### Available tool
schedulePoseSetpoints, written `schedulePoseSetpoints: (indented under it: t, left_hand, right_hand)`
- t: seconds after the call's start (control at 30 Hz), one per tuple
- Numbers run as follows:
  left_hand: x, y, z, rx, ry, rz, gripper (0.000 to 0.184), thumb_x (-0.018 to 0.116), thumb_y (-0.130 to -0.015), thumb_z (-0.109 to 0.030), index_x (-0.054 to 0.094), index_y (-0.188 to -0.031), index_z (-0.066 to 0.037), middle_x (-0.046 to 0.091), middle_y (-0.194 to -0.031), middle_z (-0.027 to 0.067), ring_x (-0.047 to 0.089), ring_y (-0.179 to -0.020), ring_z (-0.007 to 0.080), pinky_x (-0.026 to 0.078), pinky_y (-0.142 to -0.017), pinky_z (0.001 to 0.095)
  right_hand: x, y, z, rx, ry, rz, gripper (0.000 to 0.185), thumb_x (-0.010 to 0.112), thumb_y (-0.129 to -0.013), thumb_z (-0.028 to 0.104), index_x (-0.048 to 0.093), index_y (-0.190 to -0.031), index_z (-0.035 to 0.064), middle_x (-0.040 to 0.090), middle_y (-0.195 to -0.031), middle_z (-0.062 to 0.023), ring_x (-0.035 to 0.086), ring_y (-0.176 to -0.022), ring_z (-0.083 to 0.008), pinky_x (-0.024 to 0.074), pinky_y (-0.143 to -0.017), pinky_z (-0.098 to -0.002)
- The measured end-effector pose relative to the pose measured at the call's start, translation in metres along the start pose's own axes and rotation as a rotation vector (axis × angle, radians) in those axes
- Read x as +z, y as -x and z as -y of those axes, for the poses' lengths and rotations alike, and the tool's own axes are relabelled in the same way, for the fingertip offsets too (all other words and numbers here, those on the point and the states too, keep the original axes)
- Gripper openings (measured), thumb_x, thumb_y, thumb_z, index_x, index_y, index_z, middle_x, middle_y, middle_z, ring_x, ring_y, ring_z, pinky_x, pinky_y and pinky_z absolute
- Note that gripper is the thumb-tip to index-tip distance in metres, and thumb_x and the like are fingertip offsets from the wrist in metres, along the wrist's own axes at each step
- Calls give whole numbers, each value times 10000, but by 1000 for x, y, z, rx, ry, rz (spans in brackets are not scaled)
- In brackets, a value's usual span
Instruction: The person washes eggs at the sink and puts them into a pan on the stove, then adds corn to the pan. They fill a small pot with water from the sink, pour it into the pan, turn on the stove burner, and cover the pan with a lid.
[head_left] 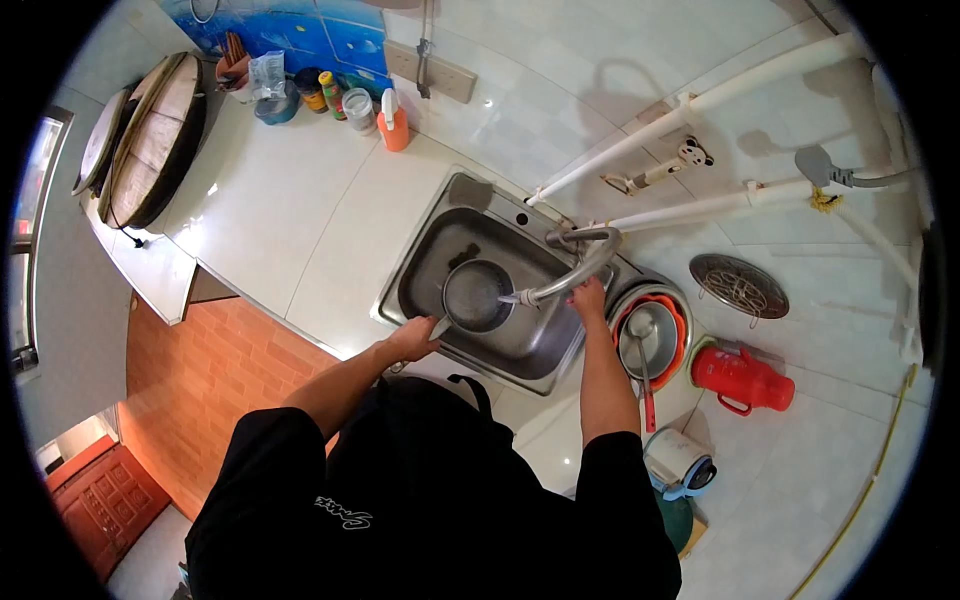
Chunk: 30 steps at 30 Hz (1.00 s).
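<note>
While the left hand (412, 340) clenches the pan (478, 298) handle, the right hand (589, 297) is by the tap (577, 277)

Behind both hands, a black shirt (440, 490); ahead, the sink (535, 345); over it, just past the left hand, the pan. Right hand's grasp: cannot tell. White lettering (343, 513) on the shirt: illegible.

The person wears a black shirt (470, 520) that fills the lower middle of the frame. The left sleeve (265, 465) and right sleeve (617, 500) are short, loose and plain black, with bare forearms below. White slanted lettering (343, 514), too small to read surely, marks the cloth left of centre. The left hand (412, 340) and right hand (588, 297) are ungloved.
</note>
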<state>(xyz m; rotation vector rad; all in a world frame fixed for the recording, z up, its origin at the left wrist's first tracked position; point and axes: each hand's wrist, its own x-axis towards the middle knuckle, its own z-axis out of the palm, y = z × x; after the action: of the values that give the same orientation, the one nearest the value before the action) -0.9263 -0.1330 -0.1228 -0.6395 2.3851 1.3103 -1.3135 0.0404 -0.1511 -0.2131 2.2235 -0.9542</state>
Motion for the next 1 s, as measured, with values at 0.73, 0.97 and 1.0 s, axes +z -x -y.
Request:
schedulePoseSetpoints:
  t: [0.73, 0.97, 1.0]
  left_hand:
    - [5, -2, 8, 1, 29, -21, 395, 622, -781, -210, 540, -1022, 92, 606, -979, 300, 572, -987, 443, 457, -868, 494]
    - [8, -4, 11, 17, 16, -74, 377, 624, -792, -196, 559, -1026, 92, 619, -963, 302, 590, -963, 443, 471, -841, 493]
    - [7, -4, 10, 19, 14, -68, 381, 621, -796, -197, 555, -1035, 92, 619, -966, 302, 590, -966, 442, 469, -843, 495]
  right_hand:
    - [2, 4, 28, 7, -136, 6, 102, 607, -807, 33, 617, -859, -55, 628, -713, -141, 612, -507, -207, 469, -444, -298]
    - [9, -11, 12, -46, -47, -62, 139, 616, -769, 72, 617, -723, -58, 618, -614, -144, 630, -514, -254, 497, -477, -355]
    - [11, -14, 11, -26, -34, -74, 162, 614, -770, 81, 612, -702, -65, 618, -609, -151, 641, -526, -263, 502, -487, -361]
